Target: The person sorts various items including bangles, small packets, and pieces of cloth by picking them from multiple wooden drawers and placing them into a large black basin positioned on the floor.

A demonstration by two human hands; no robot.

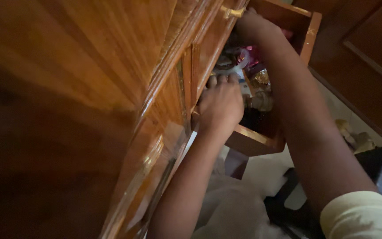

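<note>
The drawer (261, 137) stands pulled out of the wooden cabinet (89, 88), toward 1 o'clock in the head view. The left hand (221, 104) lies knuckles up over its clutter (255, 77), fingers curled down inside; whether that grip holds anything cannot be told. The right hand (249, 22) is at the brass knob (231, 12), at 12 o'clock, its grip hidden.

Open wooden drawer (253, 139), crammed with shiny clutter (255, 79).
</note>
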